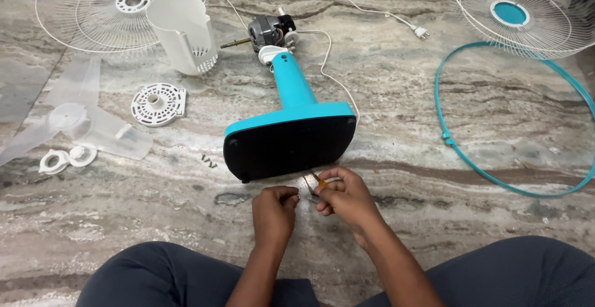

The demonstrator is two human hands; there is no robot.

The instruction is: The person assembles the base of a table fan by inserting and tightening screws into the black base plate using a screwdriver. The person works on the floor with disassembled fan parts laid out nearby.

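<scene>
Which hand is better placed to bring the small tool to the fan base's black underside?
Probably the right hand: it pinches the small tool nearest the base. The left hand sits lower.

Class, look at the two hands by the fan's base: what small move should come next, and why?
Probably bring the screwdriver in the right hand up to the black underside of the fan base: the left hand pinches something small, and the base lies tipped, facing both hands.

From my feed it's all on the marble floor (396,96): teal fan stand (288,130) in the middle, wire grilles (93,9) at both far corners, teal ring (496,127) right, clear blade (74,124) left, screws (208,161) nearby.
</scene>
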